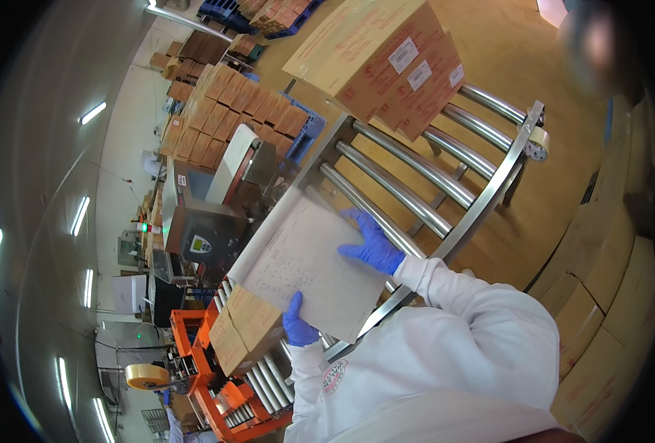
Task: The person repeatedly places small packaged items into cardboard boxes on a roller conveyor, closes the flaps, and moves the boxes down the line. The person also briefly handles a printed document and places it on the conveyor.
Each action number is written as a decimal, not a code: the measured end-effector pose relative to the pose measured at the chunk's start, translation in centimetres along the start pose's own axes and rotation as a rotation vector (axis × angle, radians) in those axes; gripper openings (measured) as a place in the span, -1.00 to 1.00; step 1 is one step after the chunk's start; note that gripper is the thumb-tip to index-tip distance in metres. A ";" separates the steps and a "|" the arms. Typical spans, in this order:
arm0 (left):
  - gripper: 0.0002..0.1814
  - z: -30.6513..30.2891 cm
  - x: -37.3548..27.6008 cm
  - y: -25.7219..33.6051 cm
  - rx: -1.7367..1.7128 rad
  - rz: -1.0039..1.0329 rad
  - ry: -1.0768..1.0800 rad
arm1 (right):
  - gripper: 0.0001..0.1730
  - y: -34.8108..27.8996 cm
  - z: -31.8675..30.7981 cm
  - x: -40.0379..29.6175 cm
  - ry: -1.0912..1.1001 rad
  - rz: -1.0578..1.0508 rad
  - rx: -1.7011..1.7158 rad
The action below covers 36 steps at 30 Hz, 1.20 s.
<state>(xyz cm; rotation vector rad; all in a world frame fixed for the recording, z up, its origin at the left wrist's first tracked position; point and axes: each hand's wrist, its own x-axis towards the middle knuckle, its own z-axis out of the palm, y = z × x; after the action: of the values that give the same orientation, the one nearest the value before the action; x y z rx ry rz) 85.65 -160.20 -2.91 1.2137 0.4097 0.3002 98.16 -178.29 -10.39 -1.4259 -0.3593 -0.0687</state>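
Observation:
A stack of printed paper sheets (316, 260) with handwriting on its top page lies before me, above the rollers. Its far edge is curled over. My left hand (300, 325), in a blue glove, grips the near left edge with the thumb on top. My right hand (373, 243), gloved the same way, rests on the sheets' right side with spread thumb and fingers. Beneath and beyond the paper runs a steel roller conveyor (402, 176). Close to my left hand, a cardboard carton (247, 329) sits on rollers beside an orange carton-sealing machine (190, 338).
Labelled cartons (399, 83) stand at the conveyor's right end. A tape roll (537, 145) hangs on the frame. Ahead are a belt machine with a control panel (199, 239) and palletised cartons (233, 111). More cartons (588, 310) flank me. A co-worker's gloved hand (166, 396) shows at left.

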 end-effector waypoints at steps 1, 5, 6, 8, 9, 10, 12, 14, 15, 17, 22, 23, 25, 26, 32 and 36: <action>-0.43 0.2 -0.5 0.4 -0.020 -0.025 -0.035 | -0.31 0.0 -1.0 0.4 0.002 0.000 0.048; -0.48 -0.4 -0.7 -0.2 -0.116 -0.073 -0.085 | -0.26 -1.9 -3.9 0.3 -0.361 0.348 0.616; -0.50 -1.1 -0.2 -0.9 -0.082 -0.089 -0.019 | -0.31 -2.1 -4.3 0.1 -0.375 0.427 0.610; -0.52 -2.6 1.1 -2.3 -0.023 -0.118 0.101 | -0.40 -2.5 -4.5 -0.1 -0.396 0.573 0.586; -0.51 -2.0 1.1 -2.3 -0.061 -0.205 0.101 | -0.43 -1.5 -4.2 -0.2 -0.360 0.544 0.500; -0.51 -0.6 0.2 -2.1 -0.098 -0.285 0.097 | -0.47 0.5 -3.5 -0.3 -0.327 0.506 0.412; -0.48 -1.9 -0.8 -2.9 -0.180 -0.418 0.032 | -0.52 2.3 -2.2 -0.7 -0.308 0.491 0.397; -0.42 -3.1 -0.4 -4.3 -0.189 -0.428 -0.061 | -0.53 3.2 -1.7 -0.8 -0.301 0.543 0.521; -0.39 -2.3 -0.7 -4.4 -0.150 -0.380 -0.074 | -0.49 4.0 -2.0 -0.1 -0.281 0.518 0.440; -0.35 -1.0 -1.3 -3.4 -0.085 -0.286 -0.104 | -0.40 5.6 -2.0 -0.1 -0.246 0.504 0.293; -0.24 2.4 1.4 1.6 0.011 -0.108 -0.220 | -0.38 -4.2 -7.3 1.2 -0.350 0.229 0.213; -0.26 3.5 2.6 1.3 0.041 -0.072 -0.243 | -0.41 -8.8 -7.7 1.2 -0.184 0.343 0.401; -0.30 7.8 3.6 1.8 0.094 -0.063 -0.248 | -0.42 -9.3 -10.4 1.9 -0.103 0.397 0.347; -0.33 8.7 4.8 0.8 0.067 -0.126 -0.236 | -0.45 -9.0 -10.7 2.6 -0.046 0.358 0.291; -0.38 16.0 4.6 -2.6 -0.012 -0.348 -0.314 | -0.44 -6.1 -17.2 1.3 0.121 0.452 0.305; -0.38 22.1 4.6 -5.9 0.013 -0.367 -0.293 | -0.45 -3.8 -24.1 2.6 0.103 0.460 0.275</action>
<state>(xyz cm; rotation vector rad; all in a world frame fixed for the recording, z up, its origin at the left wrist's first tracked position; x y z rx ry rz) 99.97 -178.69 -2.70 1.1484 0.3700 -0.1946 104.48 -201.93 -8.46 -1.1958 0.0493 0.2714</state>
